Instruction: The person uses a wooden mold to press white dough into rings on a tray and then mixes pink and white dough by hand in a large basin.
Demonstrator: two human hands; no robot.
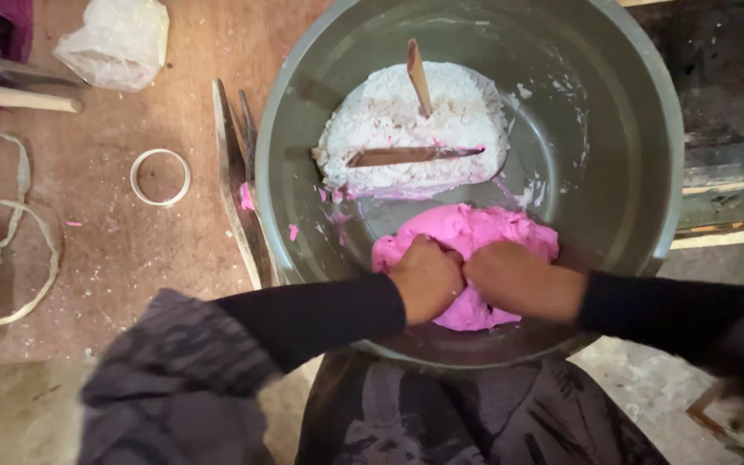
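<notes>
While both fists press together, the left hand (424,277) and right hand (523,280), fingers clenched, bear into the pink dough (467,237) at the near wall of the metal basin (647,172). Beyond lies white dough (411,129) holding two wooden sticks (418,77). Risk: uneven pressure could tip the basin.

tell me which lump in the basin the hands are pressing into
The pink lump, nearest the person; both hands sink into it. The white lump behind only holds sticks.
</notes>
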